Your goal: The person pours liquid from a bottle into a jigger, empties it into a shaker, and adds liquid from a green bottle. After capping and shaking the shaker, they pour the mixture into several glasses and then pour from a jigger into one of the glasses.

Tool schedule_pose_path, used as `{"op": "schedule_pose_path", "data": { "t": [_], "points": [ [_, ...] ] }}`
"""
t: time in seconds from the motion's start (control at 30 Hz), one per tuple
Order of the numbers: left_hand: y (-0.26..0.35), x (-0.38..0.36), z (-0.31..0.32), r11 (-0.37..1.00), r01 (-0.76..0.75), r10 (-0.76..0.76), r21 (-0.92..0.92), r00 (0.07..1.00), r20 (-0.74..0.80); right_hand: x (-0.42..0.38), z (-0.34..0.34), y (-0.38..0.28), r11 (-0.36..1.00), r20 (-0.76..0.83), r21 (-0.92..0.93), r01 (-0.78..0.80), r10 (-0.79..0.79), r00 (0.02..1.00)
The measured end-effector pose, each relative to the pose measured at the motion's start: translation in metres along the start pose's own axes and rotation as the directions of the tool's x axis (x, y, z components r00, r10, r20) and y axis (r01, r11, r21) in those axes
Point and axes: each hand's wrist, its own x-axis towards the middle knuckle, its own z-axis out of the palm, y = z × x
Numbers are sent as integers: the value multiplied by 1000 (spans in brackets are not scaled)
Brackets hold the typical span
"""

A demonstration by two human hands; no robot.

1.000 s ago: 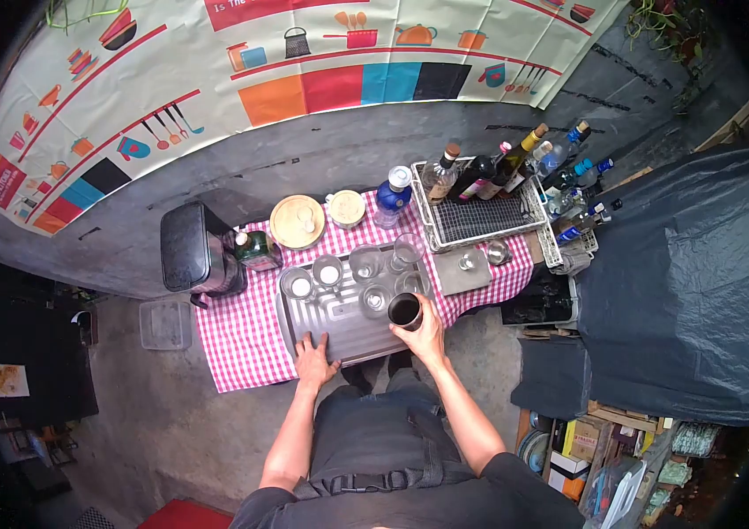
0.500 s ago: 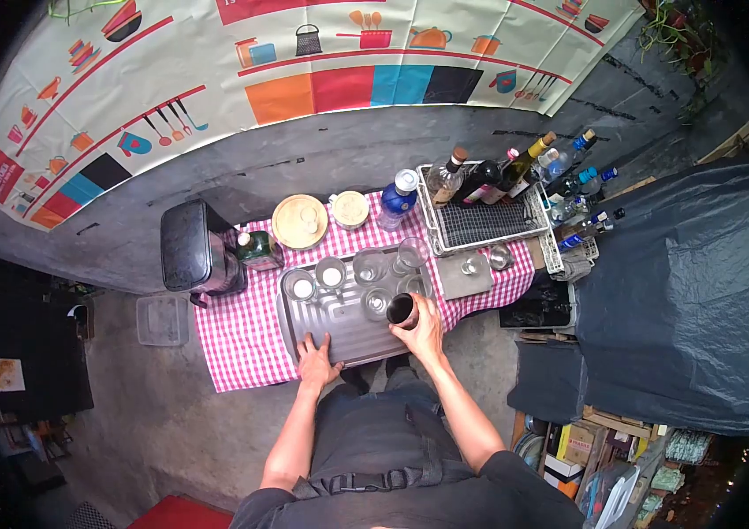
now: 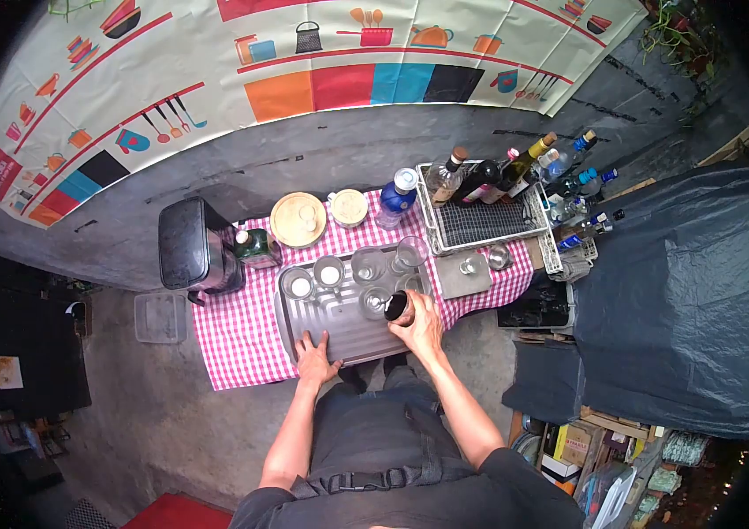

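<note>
My right hand (image 3: 422,327) is wrapped round a small cup with a dark inside (image 3: 399,308), which leans left beside a clear glass (image 3: 372,301). Whether anything runs out of the cup I cannot make out. With fingers spread, my left hand (image 3: 314,360) rests on the front part of a grey metal tray (image 3: 335,328). Toward the tray's back left stand a glass with something white in it (image 3: 300,283) and a second such glass (image 3: 329,271). More clear glasses (image 3: 367,264) stand at the back right, one partly hidden behind my right hand.
Behind the tray are a wooden-lidded container (image 3: 298,220), a lidded mug (image 3: 348,208) and a blue bottle (image 3: 397,199). A black appliance (image 3: 187,242) and a green bottle (image 3: 257,249) stand left. At right are a white crate (image 3: 489,225) with bottles and a grey mat (image 3: 462,277).
The cup in my right hand has tipped further to the left, toward the clear glass. My left hand stays in place on the tray.
</note>
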Motion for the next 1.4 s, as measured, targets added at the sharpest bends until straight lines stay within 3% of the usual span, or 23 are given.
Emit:
{"op": "schedule_pose_path", "data": {
  "t": [1.4],
  "points": [
    [-1, 10, 13, 999, 42, -41, -22, 999, 30, 3, -16, -2, 999, 30, -34, -13, 14, 999]
  ]
}}
